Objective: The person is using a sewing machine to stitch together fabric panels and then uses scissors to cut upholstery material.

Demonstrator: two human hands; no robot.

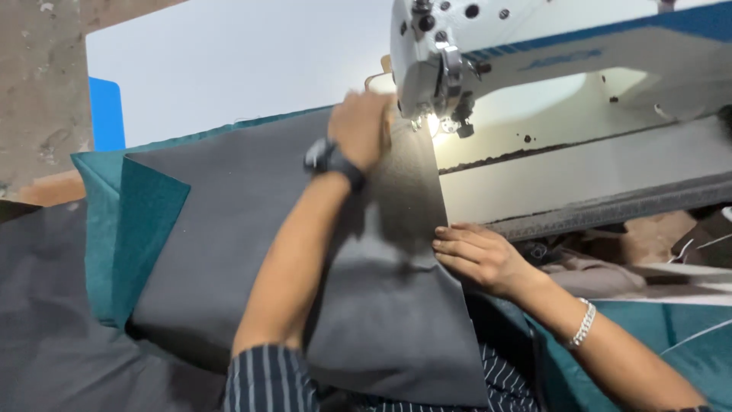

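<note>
The white table (229,53) lies bare behind the work, with open room to its left. The grey fabric (252,229) covers teal fabric (114,221), its right edge running straight under the white sewing machine (549,69), which bears a blue stripe. The left hand (360,128) presses flat near the needle; the right hand (476,255) pins the edge, fingers together, neither grip clamped.

needle area (427,122) glare-blurred, left hand (360,128) fingertips prob. hidden
</note>
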